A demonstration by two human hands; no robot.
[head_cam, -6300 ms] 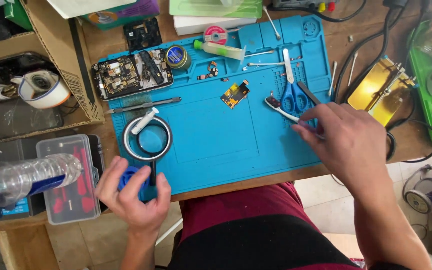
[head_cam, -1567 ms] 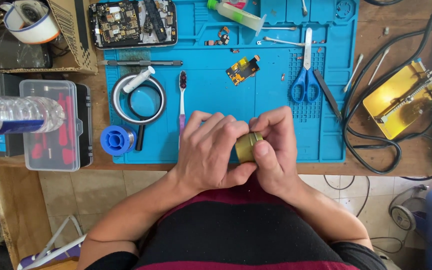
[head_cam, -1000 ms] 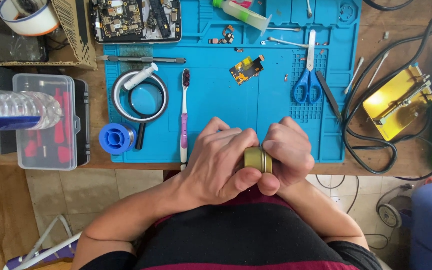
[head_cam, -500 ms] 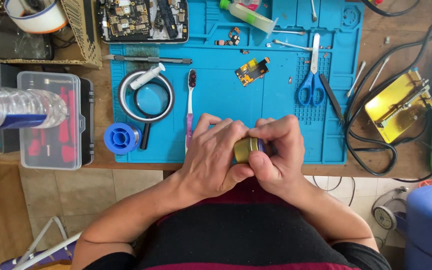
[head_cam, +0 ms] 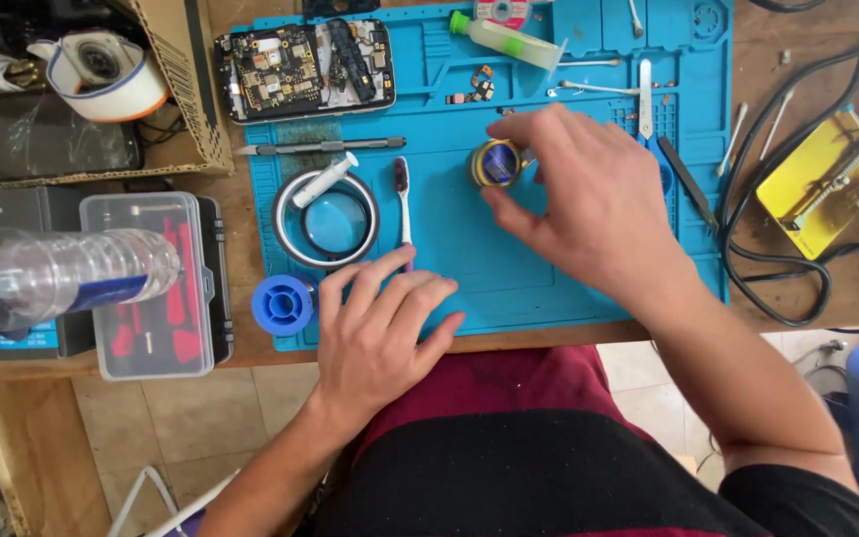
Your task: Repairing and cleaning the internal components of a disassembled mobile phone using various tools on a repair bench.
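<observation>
Head view: right hand [head_cam: 599, 204] on a small round tin [head_cam: 496, 163], left hand [head_cam: 378, 333] flat on the blue mat [head_cam: 509, 268].

Right fingers [head_cam: 524, 127] curl around the brass-rimmed tin with its blue inside, gripping it at the rim; tin sits on the mat, centre-top, right of the toothbrush [head_cam: 403, 204]. Left fingers spread open, holding nothing, tips near the toothbrush handle, just beside the blue spool [head_cam: 283, 303]. Round magnifier [head_cam: 326, 216] left of the toothbrush. Opened phone board [head_cam: 303, 68] at mat's top left. Scissors [head_cam: 648, 109] partly hidden behind right hand. Mat lies on the wooden counter [head_cam: 787, 298].
</observation>
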